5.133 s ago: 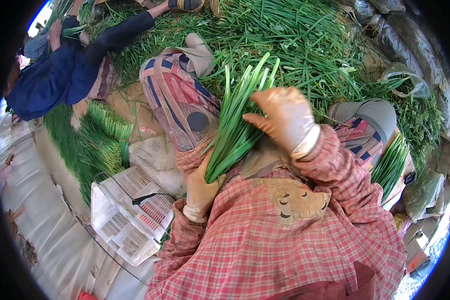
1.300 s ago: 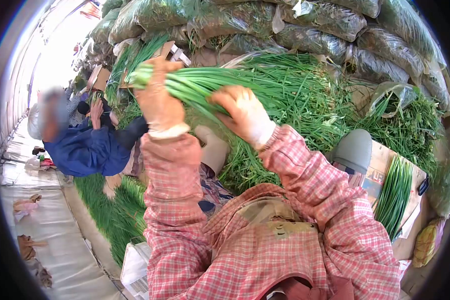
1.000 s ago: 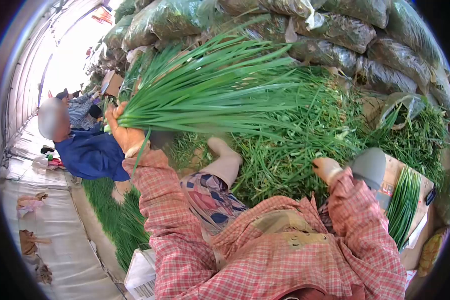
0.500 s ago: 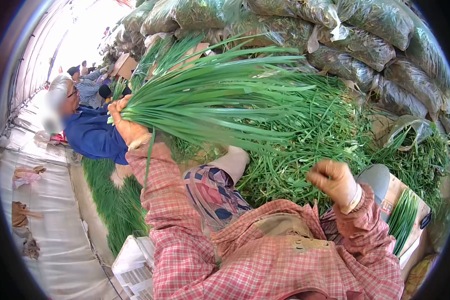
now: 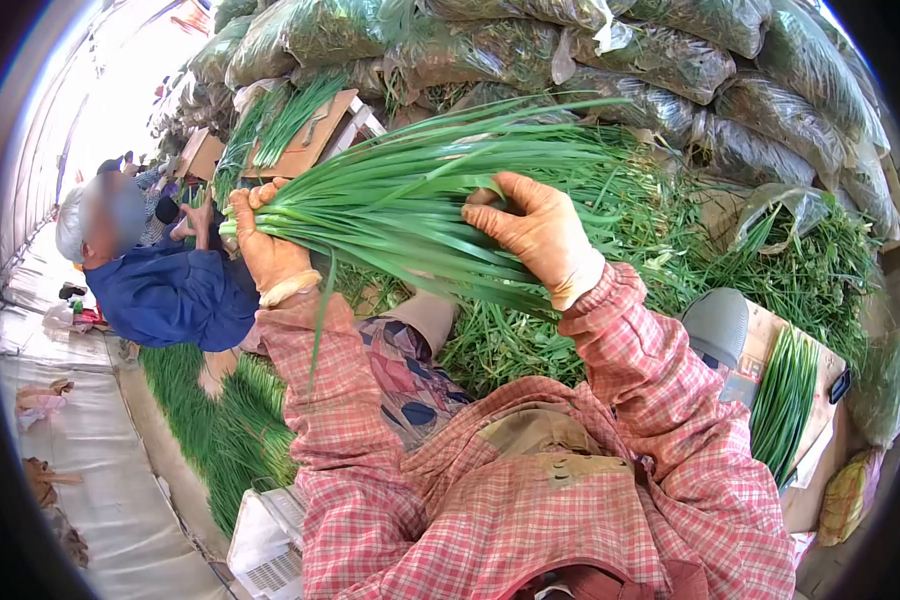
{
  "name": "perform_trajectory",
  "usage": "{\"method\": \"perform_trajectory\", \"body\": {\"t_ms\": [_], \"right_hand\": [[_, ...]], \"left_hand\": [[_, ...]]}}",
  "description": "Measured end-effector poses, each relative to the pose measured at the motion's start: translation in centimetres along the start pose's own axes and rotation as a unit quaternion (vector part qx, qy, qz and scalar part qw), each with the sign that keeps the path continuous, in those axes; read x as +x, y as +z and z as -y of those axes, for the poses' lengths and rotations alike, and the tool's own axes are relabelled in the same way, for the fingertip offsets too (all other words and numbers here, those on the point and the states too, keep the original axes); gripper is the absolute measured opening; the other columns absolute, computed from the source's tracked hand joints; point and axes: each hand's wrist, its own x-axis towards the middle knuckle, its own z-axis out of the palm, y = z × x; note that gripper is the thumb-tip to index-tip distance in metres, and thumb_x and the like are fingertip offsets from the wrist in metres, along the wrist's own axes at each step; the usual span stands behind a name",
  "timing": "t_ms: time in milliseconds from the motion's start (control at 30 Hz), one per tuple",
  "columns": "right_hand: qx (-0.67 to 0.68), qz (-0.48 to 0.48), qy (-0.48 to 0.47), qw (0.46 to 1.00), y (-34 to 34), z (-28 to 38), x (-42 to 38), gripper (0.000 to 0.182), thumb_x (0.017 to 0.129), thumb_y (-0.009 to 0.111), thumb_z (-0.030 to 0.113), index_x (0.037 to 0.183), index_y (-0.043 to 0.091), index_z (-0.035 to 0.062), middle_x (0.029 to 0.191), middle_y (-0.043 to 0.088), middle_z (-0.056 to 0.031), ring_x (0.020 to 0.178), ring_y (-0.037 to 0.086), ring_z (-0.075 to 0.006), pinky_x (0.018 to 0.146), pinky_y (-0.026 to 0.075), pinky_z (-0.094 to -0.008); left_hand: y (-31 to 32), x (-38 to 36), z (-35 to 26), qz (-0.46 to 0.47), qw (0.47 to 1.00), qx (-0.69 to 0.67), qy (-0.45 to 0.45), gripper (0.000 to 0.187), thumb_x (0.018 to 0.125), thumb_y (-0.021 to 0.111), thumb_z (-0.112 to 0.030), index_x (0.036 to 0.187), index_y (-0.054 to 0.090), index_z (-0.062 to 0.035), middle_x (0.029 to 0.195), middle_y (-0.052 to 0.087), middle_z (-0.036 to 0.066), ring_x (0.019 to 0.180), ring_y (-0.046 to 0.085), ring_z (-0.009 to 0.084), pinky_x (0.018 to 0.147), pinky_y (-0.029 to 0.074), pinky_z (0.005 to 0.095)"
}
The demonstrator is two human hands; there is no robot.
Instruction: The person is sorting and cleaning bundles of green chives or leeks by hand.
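My left hand (image 5: 268,245), in an orange glove, is closed round the pale stem ends of a big bunch of long green leaves (image 5: 400,190). The leaves fan out to the right across my front. At the right part of the bunch is my right hand (image 5: 538,235), gloved too, with thumb and forefinger pinched on one or more of the leaves. One loose leaf hangs down beside my left wrist.
Filled plastic bags (image 5: 490,55) are stacked at the back. Loose cuttings (image 5: 660,235) cover the ground ahead. A co-worker in blue (image 5: 180,300) sits at the left. More green bunches lie on a board (image 5: 760,340) at the right and on the left floor.
My right hand has moved left and up from beside my right knee to the leaves. The view has shifted a little to the right. My left hand still holds the bunch.
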Motion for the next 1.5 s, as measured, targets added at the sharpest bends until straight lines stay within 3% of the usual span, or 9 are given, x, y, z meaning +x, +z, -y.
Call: {"method": "perform_trajectory", "body": {"t_ms": [333,500,667,833,1033,1133,1233,1333,1500], "right_hand": [[-0.236,-0.016,-0.06,0.97,-0.7,-0.1,-0.6,0.04,0.08,0.053,0.045,0.081,0.058,0.0061,0.079,0.059,-0.0143,0.076,0.058,-0.0336,0.065,0.045,-0.0406],[-0.416,0.253,-0.109,0.867,0.8,0.5,-1.6,0.022,0.082,0.055,0.032,0.084,0.06,0.0114,0.074,0.059,-0.0094,0.067,0.058,-0.03,0.056,0.048,-0.0371],[0.027,0.224,-0.324,0.919,3.2,-0.8,-9.5,0.017,0.086,0.05,0.02,0.087,0.06,0.0071,0.07,0.056,-0.0086,0.065,0.057,-0.0263,0.054,0.046,-0.0353],[-0.283,0.475,0.006,0.833,-2.6,-4.1,-13.2,0.063,0.069,0.065,0.048,0.116,0.048,0.0087,0.096,0.061,-0.0148,0.082,0.06,-0.0318,0.071,0.048,-0.0395],[-0.374,0.115,-0.056,0.919,-11.9,3.3,-10.2,0.071,0.063,0.073,0.026,0.123,0.042,0.0032,0.109,0.055,-0.0191,0.101,0.053,-0.0324,0.087,0.041,-0.0409],[-0.203,-0.099,-0.234,0.946,-9.9,7.2,-6.8,0.086,0.054,0.077,0.034,0.122,0.04,-0.0013,0.107,0.053,-0.0211,0.101,0.051,-0.0334,0.087,0.039,-0.0417],[-0.12,-0.252,-0.443,0.852,-5.4,10.8,-4.2,0.104,0.039,0.081,0.044,0.119,0.039,-0.0072,0.103,0.052,-0.0231,0.099,0.05,-0.0357,0.087,0.037,-0.0418],[-0.116,-0.264,-0.492,0.821,-6.4,13.1,-3.4,0.112,0.021,0.079,0.044,0.112,0.04,-0.0087,0.09,0.055,-0.017,0.087,0.055,-0.033,0.08,0.038,-0.0385],[-0.361,-0.212,-0.392,0.819,-16.3,14.8,-10.1,0.095,0.037,0.079,0.033,0.115,0.038,-0.004,0.083,0.058,-0.0137,0.079,0.058,-0.0326,0.073,0.044,-0.0404]], "left_hand": [[2.4,-1.1,1.3,-0.043,0.98,0.185,0.06,0.024,0.087,0.054,-0.024,0.071,0.045,-0.0072,0.067,0.048,0.003,0.072,0.05,0.0185,0.084,0.044,0.0351],[1.9,-0.8,0.2,0.028,0.964,0.252,0.083,0.024,0.088,0.053,-0.027,0.074,0.046,-0.0084,0.071,0.051,0.003,0.077,0.052,0.0193,0.083,0.044,0.0362],[-9.0,2.4,-7.9,0.046,0.997,0.069,0.0,0.04,0.091,0.038,-0.035,0.107,0.053,-0.0009,0.106,0.058,0.015,0.101,0.054,0.0273,0.089,0.042,0.0453],[-14.9,1.2,-10.7,0.042,0.986,0.124,0.105,0.042,0.092,0.034,-0.036,0.103,0.056,-0.0018,0.105,0.059,0.014,0.099,0.056,0.0268,0.089,0.042,0.0494],[-6.3,0.7,-12.4,-0.035,0.96,0.194,0.198,0.025,0.084,0.051,-0.028,0.074,0.058,-0.0054,0.084,0.062,0.008,0.084,0.059,0.0246,0.083,0.046,0.0446],[9.7,-1.9,-0.3,-0.03,0.622,0.64,0.449,0.01,0.081,0.057,-0.012,0.078,0.057,-0.0019,0.071,0.058,0.007,0.072,0.055,0.0178,0.068,0.045,0.0315],[17.5,-5.4,9.4,0.162,0.54,0.717,0.411,0.015,0.085,0.057,-0.013,0.086,0.057,0.0023,0.073,0.057,0.006,0.068,0.053,0.0141,0.063,0.045,0.0261],[21.7,-5.9,16.4,0.399,0.799,0.424,0.15,0.022,0.085,0.051,-0.021,0.088,0.055,-0.0002,0.08,0.055,0.008,0.077,0.052,0.0159,0.072,0.044,0.0292],[26.1,-7.5,19.6,0.488,0.86,0.086,-0.122,0.028,0.083,0.045,-0.03,0.09,0.051,-0.0038,0.089,0.053,0.009,0.087,0.052,0.0181,0.084,0.042,0.0332]]}}
